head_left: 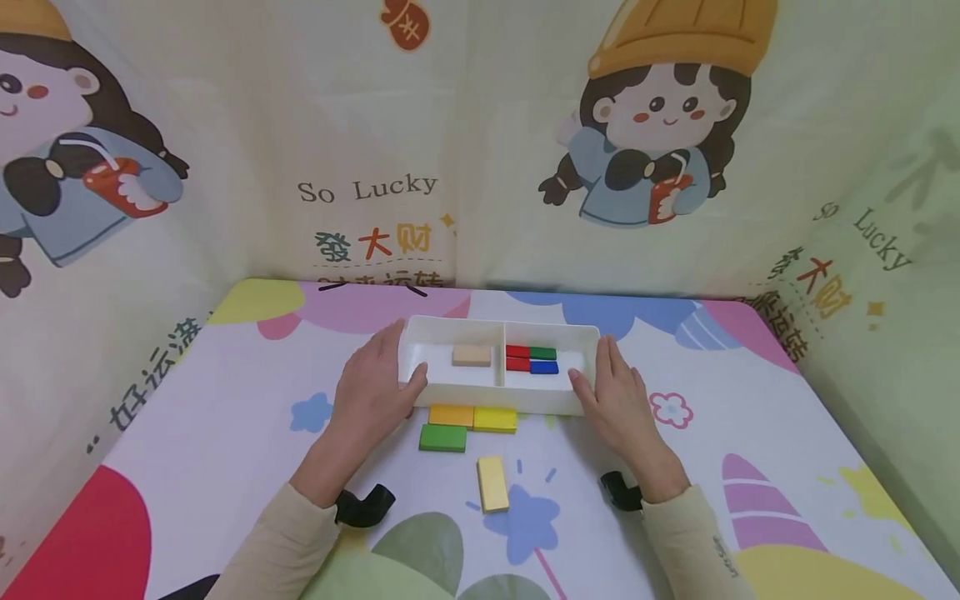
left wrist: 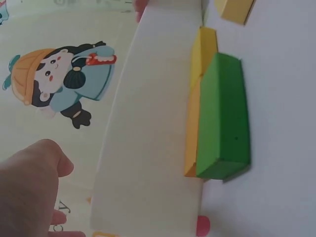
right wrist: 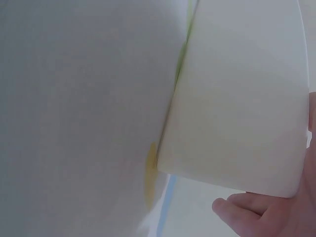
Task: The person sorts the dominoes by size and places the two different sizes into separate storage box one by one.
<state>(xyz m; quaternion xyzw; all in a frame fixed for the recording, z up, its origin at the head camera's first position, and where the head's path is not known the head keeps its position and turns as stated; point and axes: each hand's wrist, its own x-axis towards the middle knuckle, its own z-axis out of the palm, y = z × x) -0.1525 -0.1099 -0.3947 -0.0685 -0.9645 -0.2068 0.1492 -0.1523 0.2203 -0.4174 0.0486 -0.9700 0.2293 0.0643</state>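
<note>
A white two-compartment box stands on the table between my hands. At its left end my left hand holds it, fingers along the outside and thumb over the near left corner. My right hand holds the right end the same way, its thumb over the rim; in the right wrist view its fingers lie by the box's end. The left compartment contains a plain wooden block. Two red blocks, a dark green block and a blue block lie together in the right compartment.
Against the box's near wall lie an orange block and a yellow block. A green block sits just before the orange one. Closer to me lies a pale yellow block. Printed cloth walls enclose the table's far side and both sides.
</note>
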